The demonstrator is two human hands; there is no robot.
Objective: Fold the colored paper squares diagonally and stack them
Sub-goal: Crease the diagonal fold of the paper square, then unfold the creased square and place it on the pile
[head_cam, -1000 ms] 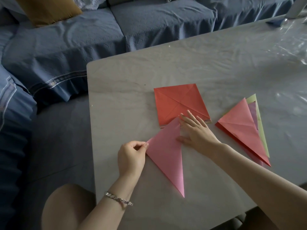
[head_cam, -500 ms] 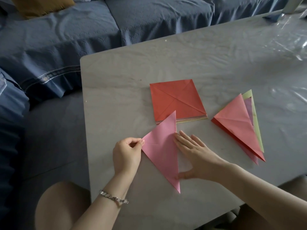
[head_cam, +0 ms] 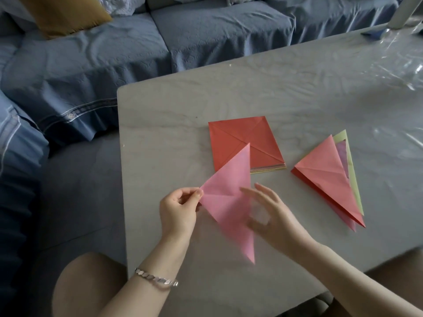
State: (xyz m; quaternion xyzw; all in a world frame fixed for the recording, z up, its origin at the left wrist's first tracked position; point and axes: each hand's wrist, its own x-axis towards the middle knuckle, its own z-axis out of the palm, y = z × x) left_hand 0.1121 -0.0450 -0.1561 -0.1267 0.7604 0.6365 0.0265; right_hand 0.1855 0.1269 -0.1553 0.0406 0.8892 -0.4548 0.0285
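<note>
My left hand (head_cam: 177, 211) pinches the left corner of the pink triangle (head_cam: 229, 193). My right hand (head_cam: 272, 216) is blurred, fingers spread, holding nothing, at the triangle's right edge; contact unclear. Triangle's far tip overlaps the red-topped squares (head_cam: 240, 138). Folded pile (head_cam: 327, 177) lies right of them on the table (head_cam: 183, 110).

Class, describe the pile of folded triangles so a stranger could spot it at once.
Start at the grey table in front of the blue sofa. Right of the red-topped stack of squares lies the pile of folded triangles. Unlike the single pink triangle, it has several layers, salmon on top, a green edge showing.
</note>
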